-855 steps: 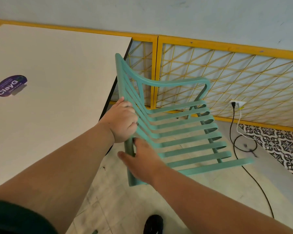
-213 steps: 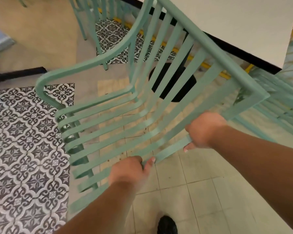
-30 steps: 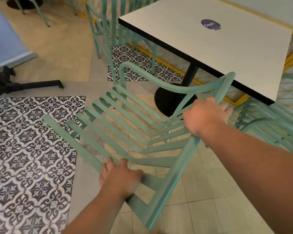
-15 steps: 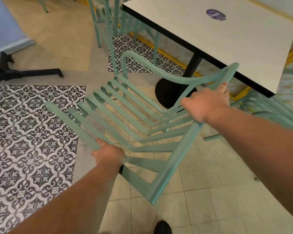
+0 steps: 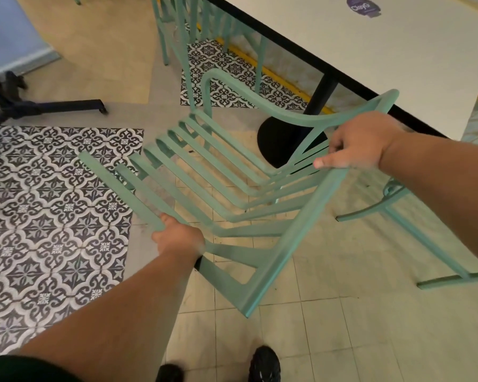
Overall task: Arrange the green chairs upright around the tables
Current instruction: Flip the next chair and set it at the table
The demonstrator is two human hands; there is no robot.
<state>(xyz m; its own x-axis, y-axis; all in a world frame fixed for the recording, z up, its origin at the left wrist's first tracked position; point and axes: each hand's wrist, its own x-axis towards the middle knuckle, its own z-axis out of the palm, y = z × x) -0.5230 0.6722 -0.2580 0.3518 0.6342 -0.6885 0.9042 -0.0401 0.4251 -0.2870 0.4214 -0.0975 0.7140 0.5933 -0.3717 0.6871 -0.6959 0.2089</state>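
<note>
A green slatted chair (image 5: 218,183) is tilted in front of me, beside the white square table (image 5: 398,51). My left hand (image 5: 178,238) grips the chair's seat at its front slat. My right hand (image 5: 362,143) grips the top of the backrest frame, close to the table's black edge. The chair's legs are mostly hidden under the seat. The table stands on a black post with a round black base (image 5: 282,142).
A second green chair (image 5: 414,219) stands at the right, partly under the table. More green chairs (image 5: 193,28) stand at the table's far side. Black stand legs (image 5: 53,106) lie at the left. Patterned tiles (image 5: 53,216) cover the floor at the left. My shoes (image 5: 264,363) show below.
My left hand has stayed on the front slat while my right hand has shifted slightly along the backrest top. The chair has swung a little closer to the table.
</note>
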